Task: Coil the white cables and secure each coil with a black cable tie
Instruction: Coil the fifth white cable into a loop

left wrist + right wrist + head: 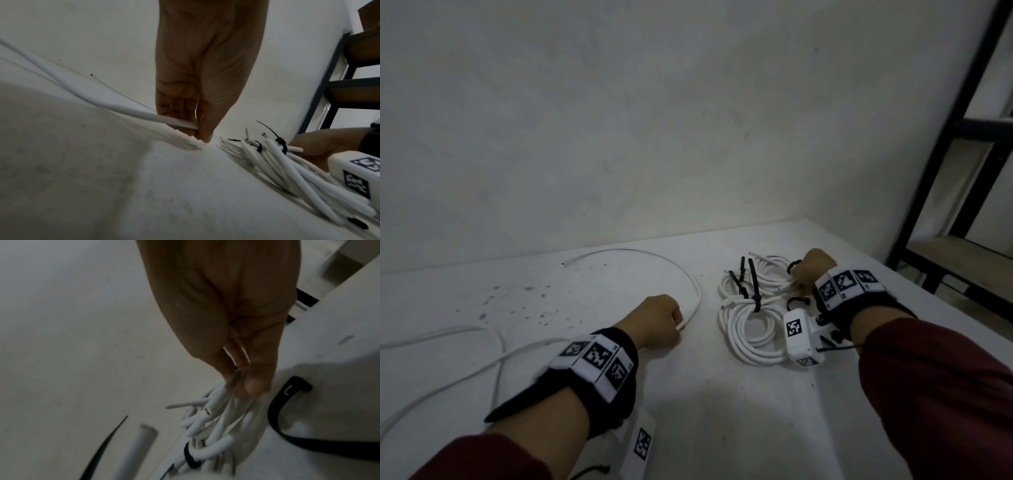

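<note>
White worktop [722, 411] below, black shelf frame [945, 171] off to the right. Three coils [748, 329] bunched at right, each cinched with a black tie [756, 301]. One loose cable [688, 274] curving away from the left hand [659, 320] toward the wall, another cable [465, 370] trailing off to the left edge.

Left fingers [185, 116] clenched around the loose cable's near end, pinning it low against the worktop. Right hand [812, 270] over by the far coil, fingers [252, 386] bunched among its strands; grasping them or just pressing, cannot tell. Spare ties [798, 301] lying loose beside that wrist.

Looks like the start of the next coil: end caught, no loop formed yet. Next move probably calls for the right hand to come across and feed cable into even loops while the left keeps the end pinned, then pick up a spare tie.

No brand or readable words anywhere; only square coded markers on both wristbands [599, 359].
</note>
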